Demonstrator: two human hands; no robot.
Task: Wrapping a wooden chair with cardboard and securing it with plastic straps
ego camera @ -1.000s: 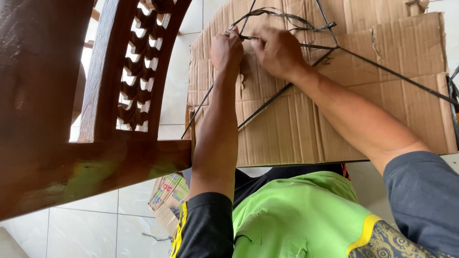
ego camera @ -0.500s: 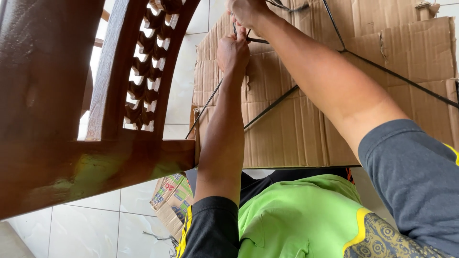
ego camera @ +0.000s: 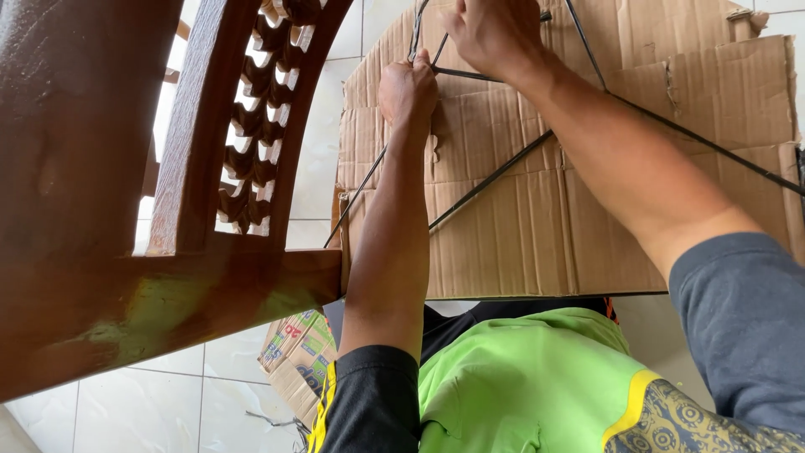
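Left hand (ego camera: 408, 86) fisted, clamped around thin dark metal rods of a wire frame (ego camera: 495, 172) near the far left corner of the flattened cardboard sheet (ego camera: 520, 235). Right hand (ego camera: 493, 33) just beside it, farther up, fingers curled and pinching the frame where rods meet; fingertips partly cut by the top edge, exact grip hard to tell. Frame lies on the cardboard: straight black rods cross diagonally, one running toward the cardboard's left edge, another long one toward its right edge. Cardboard is brown, corrugated, creased, torn at edges and flaps, spread on white glossy floor tiles (ego camera: 168, 394). Dark brown wooden chair (ego camera: 126, 252) with carved lattice back fills the left, close to the camera, its rail overlapping the cardboard's near left corner. Small printed carton (ego camera: 293, 348), green and tan with red marks, lies on the floor under the chair rail beside the left arm. Lime green garment (ego camera: 520, 377) with yellow trim in the foreground, dark sleeves on both arms.
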